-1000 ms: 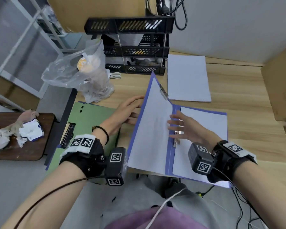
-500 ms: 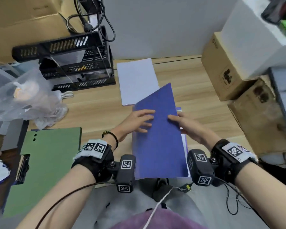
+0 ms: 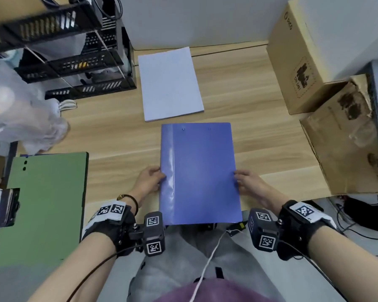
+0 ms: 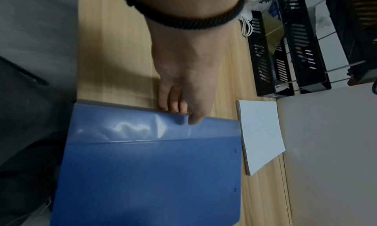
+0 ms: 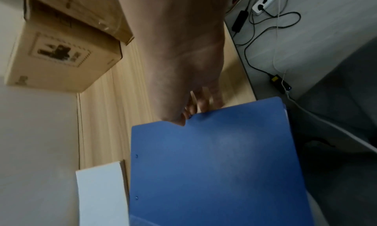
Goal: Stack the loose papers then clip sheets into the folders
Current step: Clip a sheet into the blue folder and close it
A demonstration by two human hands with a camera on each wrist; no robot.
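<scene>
Blue plastic covers the closed folder (image 3: 199,173) that both hands grip by its long edges. The left hand (image 3: 148,180) pinches the spine side, thumb on the glossy cover and curled fingers (image 4: 173,98) tucked under the edge. The right hand (image 3: 250,185) clamps the opposite edge the same way, thumb on top and fingers (image 5: 200,100) beneath. The folder sits squarely before the person, its near end overhanging the front edge of the wooden desk (image 3: 249,118).

Two folders are in view: the blue one and a green folder (image 3: 44,205) lying flat at the left, partly past the desk's left edge. One neat stack of white paper (image 3: 169,83) lies just beyond the blue folder's far end, close but apart. Two cardboard boxes (image 3: 303,62) crowd the right side, and one black tiered tray rack (image 3: 74,59) stands at the far left with a clear plastic bag (image 3: 15,114) beside it.

Bare wood lies open on either side of the blue folder, between it and the green folder and between it and the boxes.
</scene>
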